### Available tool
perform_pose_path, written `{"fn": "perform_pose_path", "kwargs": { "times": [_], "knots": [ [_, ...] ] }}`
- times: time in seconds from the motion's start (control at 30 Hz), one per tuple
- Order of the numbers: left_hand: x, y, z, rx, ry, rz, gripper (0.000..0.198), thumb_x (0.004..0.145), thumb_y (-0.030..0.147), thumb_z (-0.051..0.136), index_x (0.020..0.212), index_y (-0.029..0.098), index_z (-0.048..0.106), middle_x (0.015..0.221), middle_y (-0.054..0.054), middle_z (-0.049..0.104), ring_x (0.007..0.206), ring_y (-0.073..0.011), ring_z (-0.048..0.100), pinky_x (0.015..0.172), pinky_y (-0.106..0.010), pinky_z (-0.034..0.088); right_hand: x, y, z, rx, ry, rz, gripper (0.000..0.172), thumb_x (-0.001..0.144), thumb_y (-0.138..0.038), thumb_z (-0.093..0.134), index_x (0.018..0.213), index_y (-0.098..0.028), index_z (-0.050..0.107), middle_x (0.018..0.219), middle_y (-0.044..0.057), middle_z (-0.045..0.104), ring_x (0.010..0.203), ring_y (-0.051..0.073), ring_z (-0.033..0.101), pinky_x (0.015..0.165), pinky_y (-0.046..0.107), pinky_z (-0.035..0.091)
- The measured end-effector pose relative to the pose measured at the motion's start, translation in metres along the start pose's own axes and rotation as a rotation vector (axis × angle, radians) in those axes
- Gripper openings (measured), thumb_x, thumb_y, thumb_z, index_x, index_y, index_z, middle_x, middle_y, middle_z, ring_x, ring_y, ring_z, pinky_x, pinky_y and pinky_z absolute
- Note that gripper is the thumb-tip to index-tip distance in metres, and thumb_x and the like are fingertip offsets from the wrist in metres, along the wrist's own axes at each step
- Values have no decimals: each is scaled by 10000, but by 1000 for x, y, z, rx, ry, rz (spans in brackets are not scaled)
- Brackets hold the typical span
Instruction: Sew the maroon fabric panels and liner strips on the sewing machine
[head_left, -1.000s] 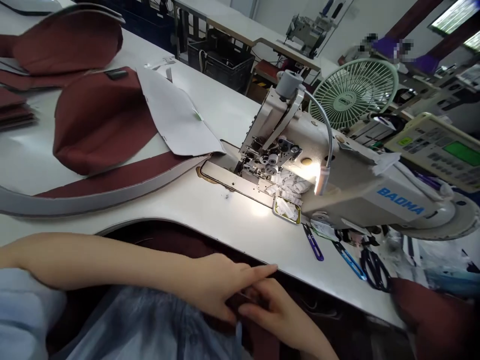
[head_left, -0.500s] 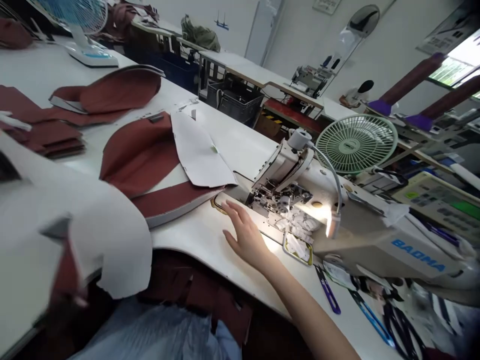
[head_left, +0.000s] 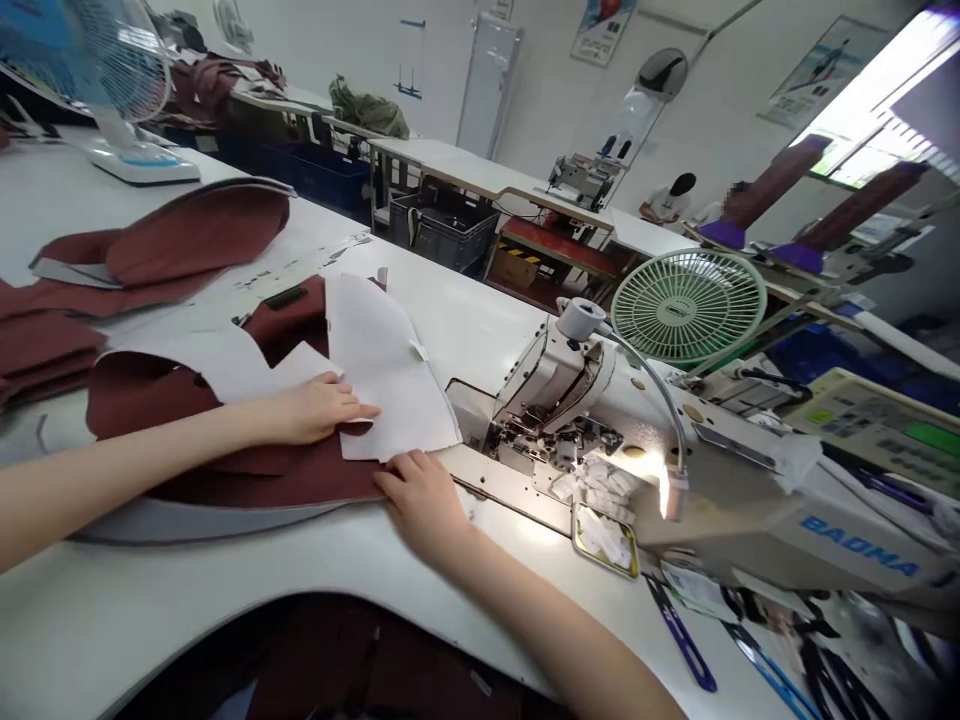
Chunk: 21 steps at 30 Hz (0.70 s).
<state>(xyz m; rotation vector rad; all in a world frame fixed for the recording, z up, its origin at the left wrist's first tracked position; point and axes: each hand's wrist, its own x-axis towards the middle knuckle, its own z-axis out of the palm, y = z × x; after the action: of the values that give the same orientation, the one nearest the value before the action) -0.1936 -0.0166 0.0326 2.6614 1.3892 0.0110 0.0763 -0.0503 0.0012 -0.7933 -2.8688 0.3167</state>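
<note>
My left hand [head_left: 319, 408] lies flat, fingers stretched, on a white-backed piece [head_left: 382, 375] that overlaps dark red fabric [head_left: 247, 470] on the white table [head_left: 247, 590]. My right hand [head_left: 420, 495] presses down on the right end of the red fabric, its fingers curled at the edge, just left of the sewing machine's needle area [head_left: 559, 445]. A grey-edged curved strip [head_left: 195, 520] runs along the fabric's near side. The white BAOMA sewing machine [head_left: 750, 500] stands to the right with its lamp [head_left: 671, 490] lit.
More dark red pieces [head_left: 172, 240] are stacked at the far left. A green fan [head_left: 686, 305] stands behind the machine, and a blue fan [head_left: 112, 80] at the far left. A small tin of white scraps [head_left: 604, 535] and purple-handled snips [head_left: 679, 630] lie near the machine. A control panel [head_left: 885, 430] sits right.
My left hand came up from my lap and laid a fabric piece onto the table. My right hand drew back from the machine plate to the fabric's end. The camera tilted upward.
</note>
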Motion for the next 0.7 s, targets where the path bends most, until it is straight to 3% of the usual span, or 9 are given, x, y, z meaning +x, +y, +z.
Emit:
{"fn": "perform_pose_path", "kwargs": {
  "times": [0.07,0.13,0.27,0.33,0.43,0.53,0.57,0.7],
  "knots": [
    [3,-9,14,-16,48,-5,385,870,165,464,1164,240,700,970,-70,732,922,-198,627,905,-325,408,-7,-2,2,11,40,19,269,962,-211,527,1204,-230,642,1260,96,610,1147,252,505,976,388,412],
    [2,-17,14,-61,102,-70,297,894,238,462,1026,222,728,945,-55,739,869,-191,632,859,-304,427,-7,2,1,35,81,82,360,907,-217,576,1265,-234,613,1302,108,578,1199,274,480,1027,422,380],
    [13,-18,-25,-95,345,-382,295,913,315,470,1012,158,699,880,-65,737,776,-200,654,743,-284,470,20,19,-4,87,81,228,638,837,-237,620,1462,-230,491,1318,143,568,1196,307,488,1040,457,378],
    [34,-11,-50,-82,504,-507,335,940,321,445,1072,115,674,970,-107,743,867,-222,682,760,-290,487,43,22,-6,80,31,223,604,847,-243,619,1444,-259,535,1443,145,506,1230,321,475,1039,468,379],
    [82,6,-69,-55,571,-500,438,980,295,310,1139,59,642,1139,-134,715,1039,-216,669,860,-290,472,69,6,-6,59,-57,137,409,892,-280,611,1293,-329,673,1543,82,442,1227,312,472,1019,486,383],
    [126,26,-50,-78,525,-396,623,969,269,94,1082,11,649,1122,-42,703,1053,-169,652,922,-279,431,69,-22,-1,78,-116,28,305,922,-357,611,1207,-350,721,1548,47,451,1194,289,466,993,469,398],
    [136,32,-37,-96,496,-364,600,981,282,128,1025,17,664,1060,-24,715,1010,-158,664,928,-281,436,61,-31,1,97,-121,-14,291,931,-371,604,1197,-359,723,1554,38,444,1192,278,461,998,460,395],
    [147,42,19,-198,437,-328,267,971,365,579,943,114,667,923,-46,705,860,-158,671,871,-364,541,7,-40,8,172,-115,-152,319,958,-359,564,1258,-387,669,1585,-6,401,1246,238,428,1017,437,377]
  ]
}}
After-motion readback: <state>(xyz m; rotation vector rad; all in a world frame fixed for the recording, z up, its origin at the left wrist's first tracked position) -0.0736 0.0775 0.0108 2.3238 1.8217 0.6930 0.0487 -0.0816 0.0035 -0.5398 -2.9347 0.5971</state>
